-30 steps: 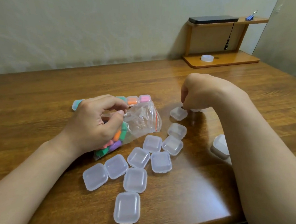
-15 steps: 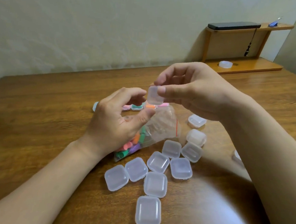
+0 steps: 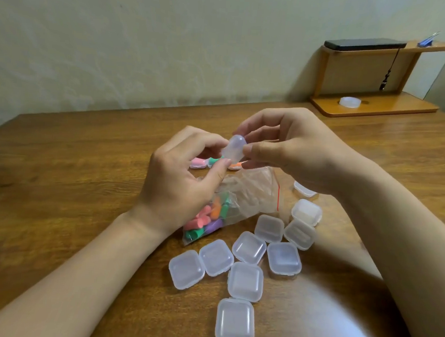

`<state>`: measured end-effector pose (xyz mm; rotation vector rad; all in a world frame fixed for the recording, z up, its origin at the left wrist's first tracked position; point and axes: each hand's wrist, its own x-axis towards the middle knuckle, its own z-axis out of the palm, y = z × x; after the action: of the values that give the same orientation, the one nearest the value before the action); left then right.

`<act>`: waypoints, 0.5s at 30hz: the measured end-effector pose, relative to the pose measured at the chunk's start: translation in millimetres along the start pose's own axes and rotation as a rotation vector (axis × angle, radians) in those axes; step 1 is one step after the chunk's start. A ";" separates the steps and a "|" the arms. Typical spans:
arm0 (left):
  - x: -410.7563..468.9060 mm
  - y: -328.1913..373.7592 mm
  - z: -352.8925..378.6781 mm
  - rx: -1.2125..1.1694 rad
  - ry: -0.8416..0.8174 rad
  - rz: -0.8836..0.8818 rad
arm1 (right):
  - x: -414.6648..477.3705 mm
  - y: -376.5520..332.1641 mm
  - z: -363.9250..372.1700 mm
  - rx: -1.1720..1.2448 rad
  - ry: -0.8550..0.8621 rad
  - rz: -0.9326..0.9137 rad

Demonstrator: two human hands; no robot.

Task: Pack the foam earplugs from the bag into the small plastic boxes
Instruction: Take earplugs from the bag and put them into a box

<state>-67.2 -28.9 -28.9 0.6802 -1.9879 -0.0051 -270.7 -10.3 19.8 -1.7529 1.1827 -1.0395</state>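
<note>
Foam earplugs (image 3: 205, 221): multicoloured, in clear plastic zip bag (image 3: 252, 194) lying on brown wooden desk (image 3: 70, 184), below both hands.
Change: small clear plastic box (image 3: 234, 148) lifted off desk within the last second, now above bag.
Hands: left hand (image 3: 178, 183) and right hand (image 3: 291, 152) both pinch held box, fingertips clamped on its sides.
Meaning: probably lid opening next; filling not started.
Count: 1 bag; 1 held box; 10 empty boxes (image 3: 234, 323) on desk; 3 filled boxes (image 3: 198, 162) visible behind hands.

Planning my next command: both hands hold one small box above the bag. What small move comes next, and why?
Probably pry its lid open: the small box looks shut and empty, pinched between left hand and right hand, and the earplugs lie in the bag below.
</note>
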 end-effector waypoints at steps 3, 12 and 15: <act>-0.7 -2.3 0.4 -0.013 -0.016 0.013 | -1.2 -1.0 1.8 0.039 -0.008 0.004; -2.1 0.0 5.4 -0.203 0.017 -0.165 | 0.3 -0.2 10.0 -0.068 0.044 -0.088; -1.7 1.3 5.3 -0.229 0.033 -0.219 | 0.2 -0.1 13.8 -0.072 0.036 -0.100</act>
<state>-71.5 -28.4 -32.6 0.7389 -1.8370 -0.3465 -258.0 -8.4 14.7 -1.8728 1.1776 -1.1030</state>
